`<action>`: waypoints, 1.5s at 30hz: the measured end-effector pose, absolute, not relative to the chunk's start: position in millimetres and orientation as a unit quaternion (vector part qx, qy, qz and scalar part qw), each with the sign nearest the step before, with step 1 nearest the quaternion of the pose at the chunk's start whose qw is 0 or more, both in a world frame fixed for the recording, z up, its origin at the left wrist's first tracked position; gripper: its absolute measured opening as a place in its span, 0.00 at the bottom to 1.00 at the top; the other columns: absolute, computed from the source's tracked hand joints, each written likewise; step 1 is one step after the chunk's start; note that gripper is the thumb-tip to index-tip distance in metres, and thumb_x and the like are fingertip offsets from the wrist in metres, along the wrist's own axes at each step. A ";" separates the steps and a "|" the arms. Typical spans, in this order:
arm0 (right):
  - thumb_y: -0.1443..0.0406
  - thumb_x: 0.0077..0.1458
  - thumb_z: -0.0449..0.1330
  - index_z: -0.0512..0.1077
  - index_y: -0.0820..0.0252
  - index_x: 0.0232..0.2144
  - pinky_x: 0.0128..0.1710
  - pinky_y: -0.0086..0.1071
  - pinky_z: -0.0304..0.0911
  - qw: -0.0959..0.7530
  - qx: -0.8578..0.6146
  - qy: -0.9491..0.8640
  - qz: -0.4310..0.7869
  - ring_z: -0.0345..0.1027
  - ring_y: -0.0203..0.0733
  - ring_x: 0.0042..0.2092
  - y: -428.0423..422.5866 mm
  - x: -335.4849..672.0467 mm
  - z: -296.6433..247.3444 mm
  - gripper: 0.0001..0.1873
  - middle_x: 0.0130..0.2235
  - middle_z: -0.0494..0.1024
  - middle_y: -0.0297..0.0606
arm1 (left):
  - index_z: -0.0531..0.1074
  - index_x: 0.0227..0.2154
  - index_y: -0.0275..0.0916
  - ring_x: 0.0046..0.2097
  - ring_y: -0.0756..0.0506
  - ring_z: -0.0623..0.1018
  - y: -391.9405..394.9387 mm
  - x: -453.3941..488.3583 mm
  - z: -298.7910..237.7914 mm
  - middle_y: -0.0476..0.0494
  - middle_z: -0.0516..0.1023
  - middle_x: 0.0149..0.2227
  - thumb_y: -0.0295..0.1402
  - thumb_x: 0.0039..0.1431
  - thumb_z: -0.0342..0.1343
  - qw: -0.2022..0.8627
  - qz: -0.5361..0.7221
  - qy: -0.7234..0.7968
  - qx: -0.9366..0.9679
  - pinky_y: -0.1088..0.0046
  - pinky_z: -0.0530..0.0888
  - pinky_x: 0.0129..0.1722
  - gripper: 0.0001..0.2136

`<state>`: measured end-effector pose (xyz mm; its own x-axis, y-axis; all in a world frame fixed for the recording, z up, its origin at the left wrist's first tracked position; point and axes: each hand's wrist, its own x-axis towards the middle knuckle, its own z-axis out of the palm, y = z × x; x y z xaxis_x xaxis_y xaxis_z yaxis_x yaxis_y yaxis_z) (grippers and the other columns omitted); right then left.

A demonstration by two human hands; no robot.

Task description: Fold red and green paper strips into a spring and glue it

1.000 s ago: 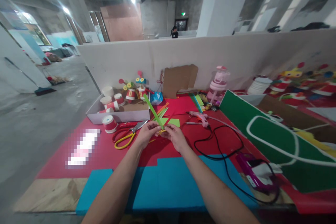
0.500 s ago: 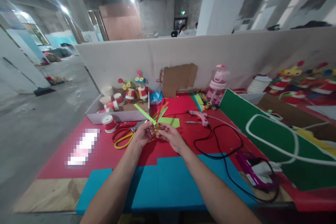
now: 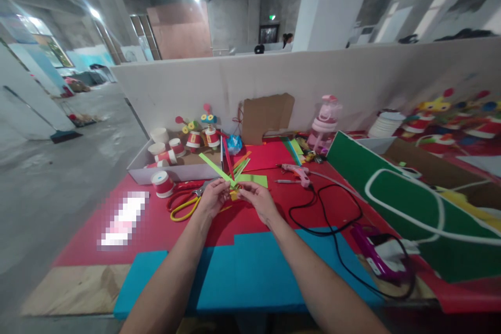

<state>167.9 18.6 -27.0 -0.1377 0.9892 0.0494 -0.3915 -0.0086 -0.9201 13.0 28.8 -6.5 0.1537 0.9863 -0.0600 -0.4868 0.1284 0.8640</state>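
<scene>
Light-green paper strip (image 3: pixel 213 166): long, narrow, slants up-left. Red paper strip (image 3: pixel 228 157): narrow, stands steeper, leans slightly left. Lower ends converge in a V; exact joint hidden. Small yellow piece (image 3: pixel 234 195) just below, mostly covered, details unclear.

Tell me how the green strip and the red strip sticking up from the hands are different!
The green strip is yellowish green, but the red strip is pinkish red. The green strip slants far left; the red strip stands steeper, its tip higher. Both are narrow and come together near the left hand.
</scene>
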 end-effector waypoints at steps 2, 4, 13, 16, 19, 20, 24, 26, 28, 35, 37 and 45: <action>0.61 0.40 0.68 0.76 0.59 0.38 0.40 0.33 0.67 0.554 -0.346 -0.438 0.617 0.71 0.36 0.32 18.4 168.6 -26.1 0.20 0.30 0.77 0.33 | 0.67 0.21 0.35 0.19 0.56 0.65 29.5 11.7 -6.2 0.54 0.66 0.17 0.32 0.42 0.66 0.666 0.553 0.343 0.364 0.79 0.62 0.21 0.12; 0.61 0.40 0.68 0.76 0.59 0.38 0.40 0.33 0.67 0.553 -0.347 -0.440 0.617 0.71 0.36 0.32 17.5 168.6 -24.9 0.20 0.30 0.78 0.34 | 0.67 0.22 0.35 0.19 0.56 0.65 29.7 10.7 -5.6 0.54 0.66 0.18 0.32 0.42 0.66 0.663 0.555 0.342 0.367 0.79 0.62 0.22 0.12; 0.61 0.35 0.71 0.71 0.57 0.40 0.35 0.32 0.70 0.556 -0.354 -0.406 0.633 0.70 0.32 0.29 16.7 167.5 -25.0 0.26 0.34 0.76 0.32 | 0.68 0.23 0.35 0.20 0.56 0.65 28.0 12.1 -6.2 0.55 0.67 0.18 0.33 0.42 0.66 0.625 0.574 0.348 0.399 0.79 0.61 0.22 0.11; 0.59 0.35 0.71 0.70 0.59 0.34 0.34 0.32 0.70 0.560 -0.372 -0.385 0.632 0.70 0.33 0.27 17.6 168.1 -26.8 0.22 0.27 0.74 0.30 | 0.69 0.23 0.35 0.20 0.56 0.64 27.5 13.9 -5.8 0.55 0.66 0.17 0.33 0.42 0.66 0.597 0.580 0.367 0.415 0.79 0.61 0.22 0.11; 0.59 0.36 0.71 0.70 0.61 0.31 0.36 0.33 0.69 0.555 -0.365 -0.381 0.643 0.71 0.34 0.27 17.9 167.5 -28.7 0.20 0.24 0.74 0.31 | 0.70 0.22 0.35 0.20 0.55 0.64 27.2 16.2 -6.5 0.54 0.67 0.17 0.34 0.42 0.66 0.577 0.567 0.386 0.443 0.79 0.61 0.23 0.11; 0.59 0.35 0.71 0.70 0.62 0.30 0.36 0.33 0.69 0.554 -0.360 -0.378 0.648 0.71 0.34 0.27 17.9 167.1 -29.3 0.20 0.25 0.75 0.32 | 0.70 0.23 0.35 0.20 0.55 0.65 27.1 17.0 -7.1 0.54 0.67 0.17 0.35 0.42 0.65 0.574 0.561 0.389 0.453 0.79 0.61 0.23 0.11; 0.62 0.36 0.71 0.71 0.62 0.30 0.39 0.35 0.70 0.550 -0.326 -0.359 0.680 0.73 0.36 0.30 18.1 166.5 -30.6 0.18 0.27 0.76 0.33 | 0.72 0.24 0.34 0.21 0.55 0.65 26.7 19.9 -10.0 0.52 0.69 0.19 0.36 0.44 0.64 0.564 0.544 0.388 0.485 0.79 0.62 0.23 0.10; 0.63 0.37 0.70 0.71 0.62 0.30 0.41 0.36 0.69 0.545 -0.305 -0.353 0.697 0.73 0.37 0.31 17.9 166.8 -29.9 0.16 0.28 0.77 0.34 | 0.72 0.24 0.34 0.21 0.55 0.66 26.5 20.8 -11.0 0.51 0.70 0.20 0.37 0.44 0.64 0.558 0.539 0.386 0.499 0.78 0.62 0.24 0.10; 0.63 0.39 0.69 0.71 0.62 0.31 0.43 0.37 0.68 0.536 -0.284 -0.353 0.713 0.75 0.39 0.33 17.2 167.2 -28.4 0.15 0.29 0.78 0.36 | 0.72 0.24 0.34 0.22 0.55 0.66 26.4 21.4 -11.8 0.51 0.70 0.20 0.37 0.44 0.64 0.554 0.533 0.387 0.510 0.78 0.63 0.24 0.11; 0.61 0.40 0.70 0.70 0.61 0.31 0.41 0.36 0.70 0.555 -0.297 -0.340 0.699 0.75 0.38 0.30 14.2 165.7 -22.9 0.17 0.30 0.78 0.35 | 0.72 0.24 0.34 0.22 0.54 0.67 25.5 23.7 -13.4 0.51 0.70 0.20 0.36 0.44 0.64 0.558 0.522 0.386 0.517 0.78 0.64 0.25 0.11; 0.62 0.39 0.70 0.70 0.61 0.32 0.41 0.36 0.70 0.556 -0.299 -0.338 0.698 0.75 0.38 0.30 14.0 166.1 -23.1 0.18 0.30 0.78 0.35 | 0.72 0.23 0.34 0.22 0.54 0.67 25.0 24.0 -13.5 0.50 0.70 0.20 0.36 0.43 0.65 0.560 0.519 0.392 0.513 0.78 0.64 0.25 0.10; 0.62 0.37 0.71 0.73 0.61 0.35 0.45 0.36 0.69 0.564 -0.312 -0.361 0.674 0.75 0.38 0.36 17.9 165.8 -31.0 0.20 0.35 0.79 0.36 | 0.77 0.25 0.34 0.24 0.52 0.68 24.9 22.6 -12.6 0.47 0.74 0.22 0.36 0.42 0.65 0.520 0.513 0.423 0.536 0.77 0.65 0.26 0.10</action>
<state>165.8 17.9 -31.0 -0.1689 0.9856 -0.0124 -0.5354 -0.1023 -0.8383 22.6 24.9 -12.6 0.1162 0.9871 0.1103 -0.0799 -0.1014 0.9916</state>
